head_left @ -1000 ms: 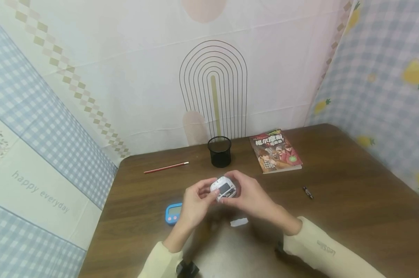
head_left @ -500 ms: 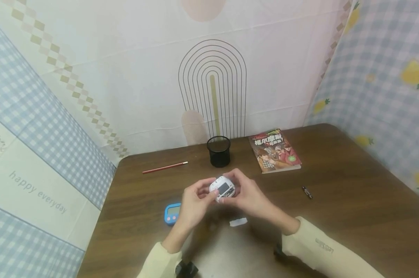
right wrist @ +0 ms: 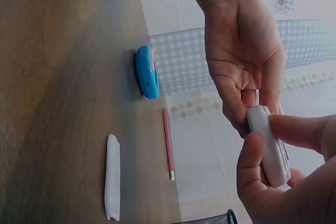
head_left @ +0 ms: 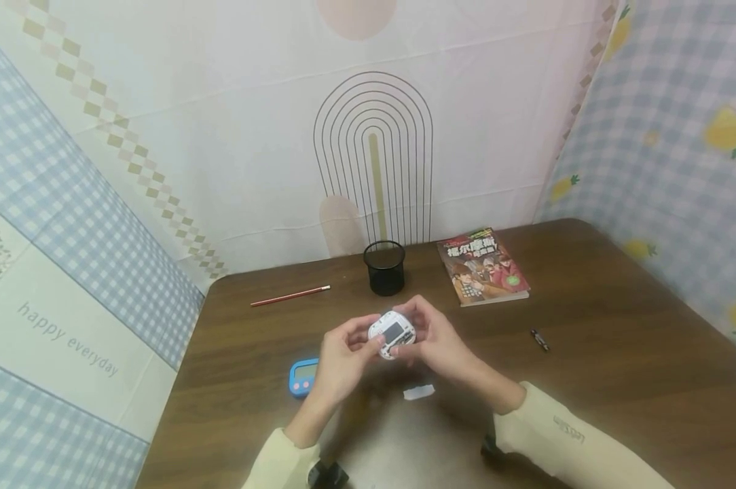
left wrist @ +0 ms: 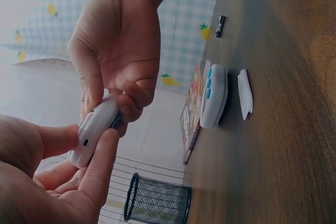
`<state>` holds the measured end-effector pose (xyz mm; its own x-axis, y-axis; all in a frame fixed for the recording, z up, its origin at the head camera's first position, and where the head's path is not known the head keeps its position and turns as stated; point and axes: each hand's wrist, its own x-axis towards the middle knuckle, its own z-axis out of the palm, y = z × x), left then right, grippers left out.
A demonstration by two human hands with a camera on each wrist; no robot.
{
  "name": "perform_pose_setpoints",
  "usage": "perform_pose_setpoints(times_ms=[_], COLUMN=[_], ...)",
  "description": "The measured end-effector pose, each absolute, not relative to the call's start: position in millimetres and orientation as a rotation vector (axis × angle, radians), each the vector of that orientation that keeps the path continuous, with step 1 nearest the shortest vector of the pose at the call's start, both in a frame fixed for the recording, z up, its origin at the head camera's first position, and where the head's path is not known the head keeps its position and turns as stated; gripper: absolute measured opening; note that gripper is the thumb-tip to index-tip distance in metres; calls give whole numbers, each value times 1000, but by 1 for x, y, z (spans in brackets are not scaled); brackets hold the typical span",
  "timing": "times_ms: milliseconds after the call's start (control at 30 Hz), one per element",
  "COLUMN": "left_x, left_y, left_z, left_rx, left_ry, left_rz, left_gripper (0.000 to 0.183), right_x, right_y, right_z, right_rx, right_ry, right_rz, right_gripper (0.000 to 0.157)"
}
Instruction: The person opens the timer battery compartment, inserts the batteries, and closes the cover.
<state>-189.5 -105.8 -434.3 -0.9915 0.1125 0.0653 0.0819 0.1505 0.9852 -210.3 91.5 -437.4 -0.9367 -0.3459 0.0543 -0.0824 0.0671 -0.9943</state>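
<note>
Both hands hold a white digital timer (head_left: 392, 333) above the table, its back with a dark rectangle and an uncovered battery slot turned up. My left hand (head_left: 342, 353) pinches the left side, thumb on the back face. The right hand (head_left: 435, 343) grips the other side, its thumb at the slot's lower end. In the slot lies something dark and small. Below the hands a white battery cover (head_left: 419, 392) lies on the table. A second white timer with blue buttons (left wrist: 214, 96) shows in the left wrist view; in the head view it is hidden.
A blue timer (head_left: 303, 377) lies left, partly behind the left wrist. A red pencil (head_left: 290, 295), a black mesh pen holder (head_left: 386, 272) and a book (head_left: 485, 267) are toward the back. One small battery (head_left: 540, 339) lies at right on the brown table (head_left: 618, 339).
My right thumb has shifted from the white timer's lower edge onto its back by the battery slot. The timer has turned slightly; the left hand has stayed in place.
</note>
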Motion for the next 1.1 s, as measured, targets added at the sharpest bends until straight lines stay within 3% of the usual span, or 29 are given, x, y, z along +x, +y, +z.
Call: perform_pose_setpoints(times_ms=[233, 467, 767, 1100], left_x=[-190, -194, -196, -195], left_y=[-107, -110, -112, -111], left_z=[-434, -431, -428, -430], left_rx=[215, 221, 184, 212], left_ry=[2351, 2340, 2342, 2327], left_rz=[2042, 2080, 2125, 2128], left_gripper=[32, 32, 33, 33], right_x=[-213, -222, -222, -207], right_y=[94, 115, 118, 106], right_z=[-435, -424, -434, -439], right_rx=[-438, -577, -848, -1012], right_ry=[2099, 2206, 2368, 2558], right_rz=[-1985, -1647, -1017, -579], right_gripper=[53, 59, 21, 26])
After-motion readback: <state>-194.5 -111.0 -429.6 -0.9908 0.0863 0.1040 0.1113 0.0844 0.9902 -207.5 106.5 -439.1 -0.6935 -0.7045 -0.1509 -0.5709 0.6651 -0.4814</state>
